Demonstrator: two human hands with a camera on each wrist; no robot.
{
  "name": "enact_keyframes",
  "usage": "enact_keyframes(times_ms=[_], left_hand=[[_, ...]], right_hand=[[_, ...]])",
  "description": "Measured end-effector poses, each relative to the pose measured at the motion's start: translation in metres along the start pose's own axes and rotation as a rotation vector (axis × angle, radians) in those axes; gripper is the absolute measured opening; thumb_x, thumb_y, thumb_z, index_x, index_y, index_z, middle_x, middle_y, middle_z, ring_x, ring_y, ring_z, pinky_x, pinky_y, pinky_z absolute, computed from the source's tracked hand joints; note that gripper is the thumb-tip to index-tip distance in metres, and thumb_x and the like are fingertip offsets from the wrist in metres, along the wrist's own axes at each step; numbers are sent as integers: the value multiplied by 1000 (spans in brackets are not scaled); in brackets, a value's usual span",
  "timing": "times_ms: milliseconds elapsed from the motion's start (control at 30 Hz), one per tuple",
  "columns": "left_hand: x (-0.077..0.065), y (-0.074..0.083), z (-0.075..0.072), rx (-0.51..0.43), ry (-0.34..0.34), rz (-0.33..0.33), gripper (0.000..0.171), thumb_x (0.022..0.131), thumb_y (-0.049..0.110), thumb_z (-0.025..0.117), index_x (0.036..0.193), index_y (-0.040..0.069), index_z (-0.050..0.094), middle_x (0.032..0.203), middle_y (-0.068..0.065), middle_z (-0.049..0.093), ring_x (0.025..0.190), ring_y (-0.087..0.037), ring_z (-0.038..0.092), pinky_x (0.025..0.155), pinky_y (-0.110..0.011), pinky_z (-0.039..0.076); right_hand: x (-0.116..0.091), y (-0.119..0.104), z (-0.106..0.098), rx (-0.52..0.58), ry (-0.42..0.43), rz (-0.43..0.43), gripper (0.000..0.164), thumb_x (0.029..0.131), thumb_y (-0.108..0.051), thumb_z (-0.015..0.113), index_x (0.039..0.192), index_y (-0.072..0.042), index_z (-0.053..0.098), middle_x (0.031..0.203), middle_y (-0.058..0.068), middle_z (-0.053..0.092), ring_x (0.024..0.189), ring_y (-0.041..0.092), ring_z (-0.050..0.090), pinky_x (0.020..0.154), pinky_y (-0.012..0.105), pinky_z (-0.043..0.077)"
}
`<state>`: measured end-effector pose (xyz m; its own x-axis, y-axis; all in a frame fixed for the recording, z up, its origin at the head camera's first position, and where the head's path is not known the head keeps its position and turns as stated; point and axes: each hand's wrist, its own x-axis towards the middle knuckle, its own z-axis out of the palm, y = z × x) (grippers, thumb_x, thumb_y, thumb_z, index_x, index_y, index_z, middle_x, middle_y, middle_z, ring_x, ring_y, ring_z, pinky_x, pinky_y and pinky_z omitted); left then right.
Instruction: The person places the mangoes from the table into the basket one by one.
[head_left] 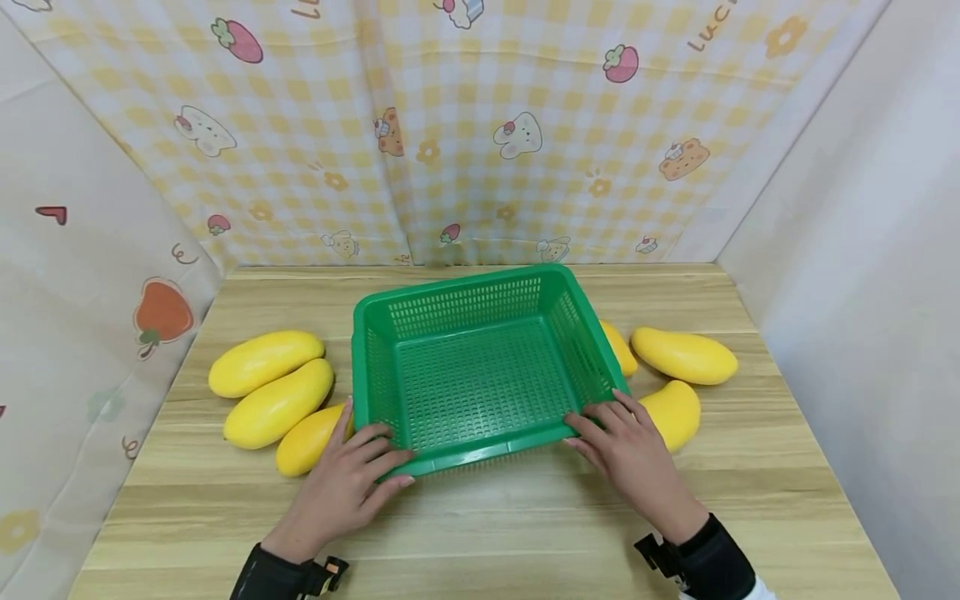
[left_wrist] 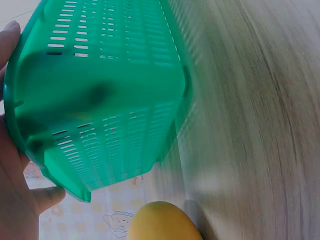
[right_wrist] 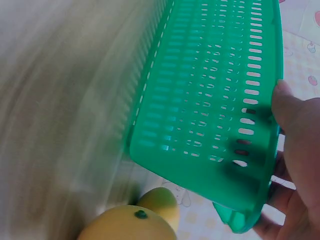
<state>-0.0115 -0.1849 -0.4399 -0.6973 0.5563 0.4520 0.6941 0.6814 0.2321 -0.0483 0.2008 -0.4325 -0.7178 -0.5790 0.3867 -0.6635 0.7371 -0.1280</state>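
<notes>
A green plastic basket (head_left: 465, 457) with slotted walls sits at an angle over the middle of the table, with nothing inside. My left hand (head_left: 341, 483) grips its near left corner, fingers over the rim and thumb outside. At the near right corner, my right hand (head_left: 633, 450) holds the rim the same way. Both wrist views show the outer walls close above the wood; whether the base touches it, I cannot tell. Beside the left hand lies a yellow mango (head_left: 309, 443), partly covered by the basket. Another mango (head_left: 675, 414) lies just behind the right hand.
Two more mangoes, one (head_left: 266, 363) behind the other (head_left: 279, 404), lie left of the basket. To its right are a mango (head_left: 685, 356) and one partly hidden mango (head_left: 619, 348). A checked cloth (head_left: 465, 183) hangs behind the wooden table (head_left: 495, 542); pale walls flank it.
</notes>
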Motion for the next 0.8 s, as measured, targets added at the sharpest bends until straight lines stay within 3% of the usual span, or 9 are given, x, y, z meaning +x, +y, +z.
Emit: enact_keyframes(times_ms=[200,433,667,800], left_hand=[[0,-3,-1,-24,3,-1,40,99,46,48,94,16,74,93,2,68,101,-22,56,104,-64,17],[0,-5,-1,-49,2,-10,37,98,45,50,92,16,74,93,2,68,101,-22,56,106,-62,16],[-1,-6,-2,-111,25,-26,34,97,41,53,91,15,74,91,3,68,102,-23,56,105,-64,15],[-4,-4,-2,-121,19,-37,31,96,39,55,90,16,74,91,4,69,102,-23,55,106,-63,15]], right_hand=[[-5,-6,-3,48,-10,7,26,92,-36,62,108,-18,71,99,1,64,98,22,59,105,44,31],[-11,-13,-3,93,-1,-6,25,88,-33,68,107,-16,71,98,-1,63,94,21,58,94,40,38],[-16,-24,-2,132,-5,-4,27,95,-39,58,105,-17,71,97,-4,62,92,17,58,86,36,40],[-21,-30,-2,149,12,13,26,94,-39,59,104,-18,72,97,-6,62,90,15,58,83,34,40]])
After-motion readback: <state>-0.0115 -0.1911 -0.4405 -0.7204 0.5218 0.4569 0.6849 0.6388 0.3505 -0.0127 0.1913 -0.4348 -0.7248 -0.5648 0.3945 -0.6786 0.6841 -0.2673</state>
